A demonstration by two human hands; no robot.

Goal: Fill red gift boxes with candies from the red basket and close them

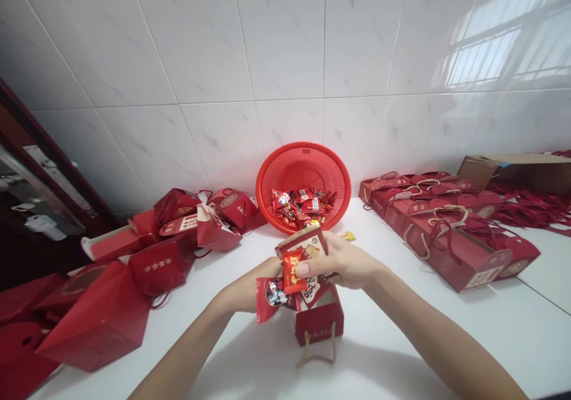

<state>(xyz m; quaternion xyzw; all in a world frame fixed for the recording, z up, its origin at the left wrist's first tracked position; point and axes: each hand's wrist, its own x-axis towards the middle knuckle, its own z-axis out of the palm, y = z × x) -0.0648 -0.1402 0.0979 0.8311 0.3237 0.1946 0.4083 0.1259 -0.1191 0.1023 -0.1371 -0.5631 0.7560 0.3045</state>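
My right hand (345,263) is closed on wrapped snacks, its thumb pressed on a small red-orange packet (293,271) in front of a larger cream and maroon packet (306,248). A dark red candy wrapper (271,298) hangs at the left of the bunch. Below them is an open maroon gift box (320,324) with a rope handle. My left hand (270,272) is behind the packets at the box's left side, its fingers mostly hidden, so its hold cannot be made out.
A red plastic basket (303,150) holding wrapped sweets leans near the tiled wall. Red gift boxes (165,266) are piled at left, rows of maroon boxes (446,251) at right. A small yellow packet (348,236) lies beside the basket; a cardboard box (477,171) is at far right.
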